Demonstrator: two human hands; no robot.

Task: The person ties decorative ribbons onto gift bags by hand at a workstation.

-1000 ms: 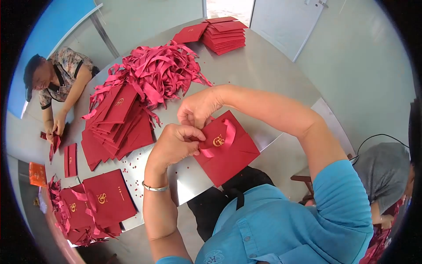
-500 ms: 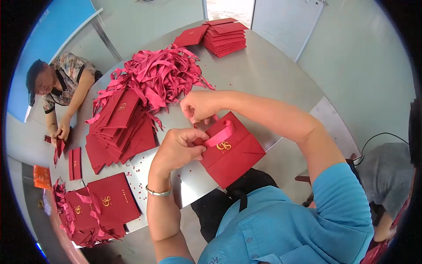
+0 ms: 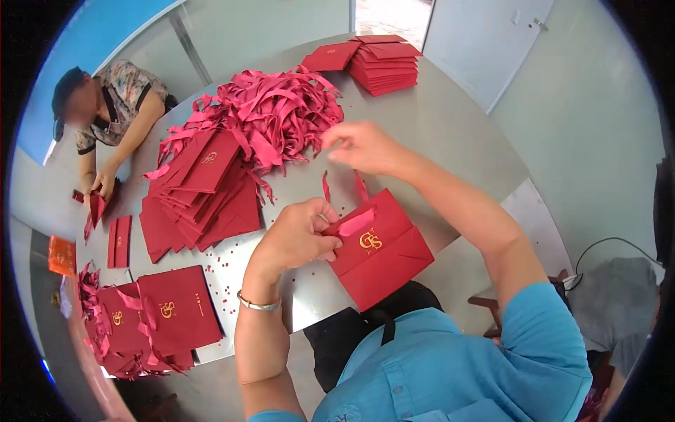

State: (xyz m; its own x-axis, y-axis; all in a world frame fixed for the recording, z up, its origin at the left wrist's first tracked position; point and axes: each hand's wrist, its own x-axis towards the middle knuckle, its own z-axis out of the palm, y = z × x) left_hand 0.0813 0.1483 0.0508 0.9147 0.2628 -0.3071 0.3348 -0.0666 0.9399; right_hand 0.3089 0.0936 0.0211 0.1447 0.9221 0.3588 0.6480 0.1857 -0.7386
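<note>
A red paper gift bag [image 3: 383,250] with a gold logo lies tilted at the table's front edge. My left hand [image 3: 299,235] pinches its upper left edge between thumb and fingers. A pink ribbon handle [image 3: 358,221] loops across the bag's top, and two ribbon ends [image 3: 361,186] stick up behind it. My right hand [image 3: 365,148] is raised above the table, apart from the bag, its fingers loosely curled with a gap to the thumb. Beside its fingertips lies a big heap of pink ribbons [image 3: 281,116]. I see nothing held in it.
Flat red bags [image 3: 204,197] are piled left of my left hand. More bags with ribbons [image 3: 179,309] lie at the near left. A stack of folded red bags [image 3: 383,67] sits at the far edge. Across the table, a person [image 3: 130,105] handles a red piece.
My right hand has let go at the bag's top and moved up and away toward the ribbon heap. My left hand still grips the bag. Ribbon ends now show behind it.
</note>
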